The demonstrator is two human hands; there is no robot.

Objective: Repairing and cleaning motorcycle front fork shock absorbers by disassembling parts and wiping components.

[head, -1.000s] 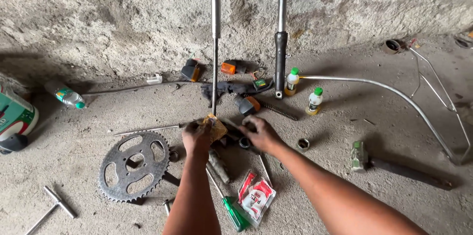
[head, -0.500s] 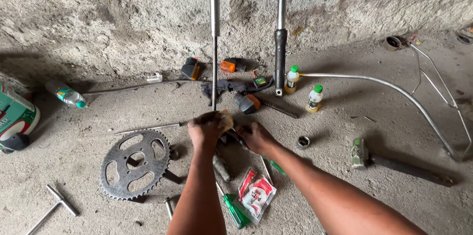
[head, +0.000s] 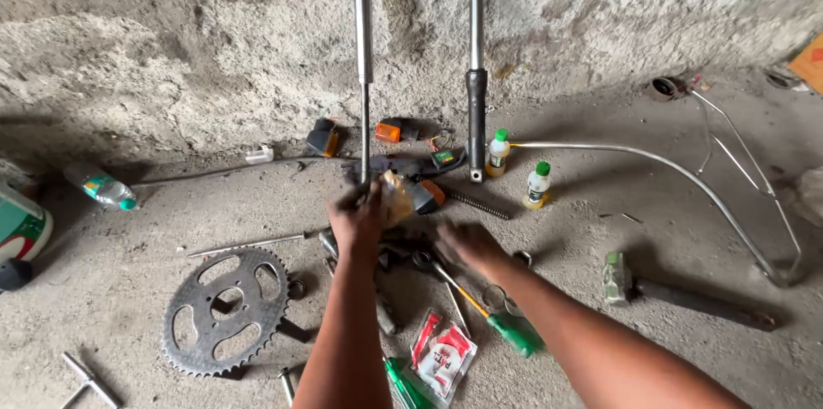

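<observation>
While the left hand [head: 356,219] is clenching a crumpled tan rag [head: 396,196] at the base of the thin steel rod [head: 363,57] leaning on the wall, the right hand [head: 467,246] is hovering released over the tools. The sprocket [head: 225,310] is lying on the floor, left of both.

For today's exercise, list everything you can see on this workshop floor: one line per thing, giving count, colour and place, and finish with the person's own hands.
fork tubes: two, silver and dark, leaning on the wall.
sprocket: one, dark grey, floor at left.
small bottles: two, pale with green caps, right of the tubes.
bent rod: one, silver, floor at right.
hammer: one, dark and rusty, lower right.
screwdriver: one, green handle, under the right forearm.
red packet: one, red and white, bottom centre.
plastic bottle: one, clear, lying at far left.
left hand: gripping a crumpled yellowish wrapper.
right hand: blurred, over the tools.
</observation>
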